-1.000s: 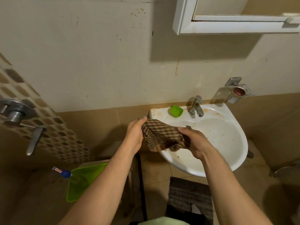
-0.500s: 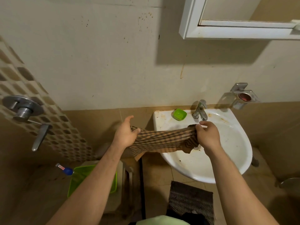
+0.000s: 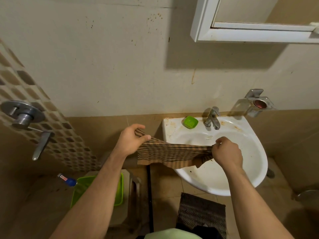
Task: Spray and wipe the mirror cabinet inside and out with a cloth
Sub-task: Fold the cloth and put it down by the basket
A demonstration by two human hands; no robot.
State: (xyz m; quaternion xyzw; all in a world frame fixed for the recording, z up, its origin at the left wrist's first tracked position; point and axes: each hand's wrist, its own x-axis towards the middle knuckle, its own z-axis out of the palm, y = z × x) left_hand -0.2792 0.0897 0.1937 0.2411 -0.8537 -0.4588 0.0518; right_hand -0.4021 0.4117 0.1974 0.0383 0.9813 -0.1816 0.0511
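A brown checked cloth (image 3: 172, 153) is stretched out flat between my two hands, over the left edge of the white sink (image 3: 248, 152). My left hand (image 3: 131, 141) pinches its left end, left of the sink. Its right end is bunched in my right hand (image 3: 227, 152), over the basin. The white-framed mirror cabinet (image 3: 205, 19) hangs on the wall at the top right, well above both hands; only its lower left corner shows.
A green soap dish (image 3: 190, 122) and a metal tap (image 3: 212, 118) sit on the sink's back rim. A metal holder (image 3: 259, 103) is fixed to the wall right of it. Below left stand a green basin (image 3: 119, 192), a blue-capped bottle (image 3: 68, 180) and a floor mat (image 3: 202, 211). A shower valve (image 3: 22, 116) juts out at left.
My hands have pulled apart, spreading the cloth from a crumpled bunch into a taut strip. The view has tilted so the cabinet sits lower in frame.
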